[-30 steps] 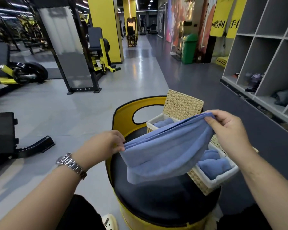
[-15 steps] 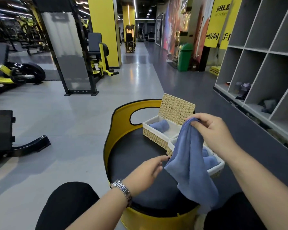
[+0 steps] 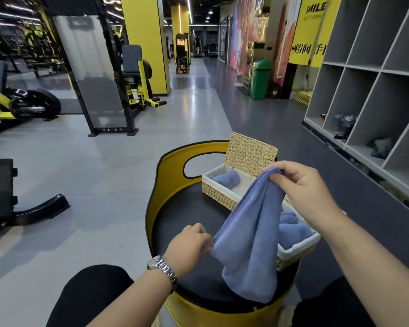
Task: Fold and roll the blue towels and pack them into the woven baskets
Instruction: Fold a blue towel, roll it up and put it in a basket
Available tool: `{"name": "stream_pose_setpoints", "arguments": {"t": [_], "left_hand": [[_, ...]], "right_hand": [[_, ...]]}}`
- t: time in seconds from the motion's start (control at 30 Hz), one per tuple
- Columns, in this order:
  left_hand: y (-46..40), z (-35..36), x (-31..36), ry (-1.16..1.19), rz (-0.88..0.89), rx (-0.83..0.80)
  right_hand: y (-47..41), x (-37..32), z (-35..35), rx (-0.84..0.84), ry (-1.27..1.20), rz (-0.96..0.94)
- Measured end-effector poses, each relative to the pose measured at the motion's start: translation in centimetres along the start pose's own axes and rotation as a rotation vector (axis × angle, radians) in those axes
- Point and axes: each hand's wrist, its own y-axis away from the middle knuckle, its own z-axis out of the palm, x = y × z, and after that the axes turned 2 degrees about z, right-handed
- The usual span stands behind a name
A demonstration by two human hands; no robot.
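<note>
A blue towel (image 3: 248, 241) hangs in the air over the round black seat (image 3: 189, 223). My right hand (image 3: 300, 187) pinches its top corner, raised above the baskets. My left hand (image 3: 189, 244) grips the towel's left edge lower down. Behind the towel stand two woven baskets with white liners. The far basket (image 3: 216, 191) has its lid up and holds one rolled blue towel (image 3: 226, 180). The near basket (image 3: 295, 251) holds rolled blue towels (image 3: 291, 228), partly hidden by the hanging towel and my right forearm.
The seat has a yellow rim with a raised handle back (image 3: 175, 166). My knees in black sit at the bottom edge. Grey cubby shelves (image 3: 364, 90) line the right wall. Gym machines (image 3: 118, 90) stand on the grey floor to the left.
The towel was stretched wide between both hands, then dropped to hang from my right hand. My left hand let go, moved down, and has now taken hold of the towel's left edge.
</note>
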Motion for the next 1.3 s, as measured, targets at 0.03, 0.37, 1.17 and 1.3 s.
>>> {"name": "stream_pose_setpoints", "arguments": {"t": [0.03, 0.37, 1.17, 1.3], "left_hand": [[0.2, -0.3, -0.5, -0.036, -0.031, -0.020], [0.8, -11.8, -2.6, 0.301, -0.341, 0.058], [3.0, -19.5, -1.7, 0.229, -0.246, 0.460], [4.9, -19.6, -1.8, 0.249, -0.239, 0.442]], "right_hand": [[0.1, 0.2, 0.0, -0.006, 0.017, 0.008], [-0.2, 3.0, -2.0, 0.183, 0.064, 0.126], [0.4, 0.7, -2.8, 0.163, 0.096, 0.132], [2.4, -1.2, -3.1, 0.112, 0.064, 0.146]]}}
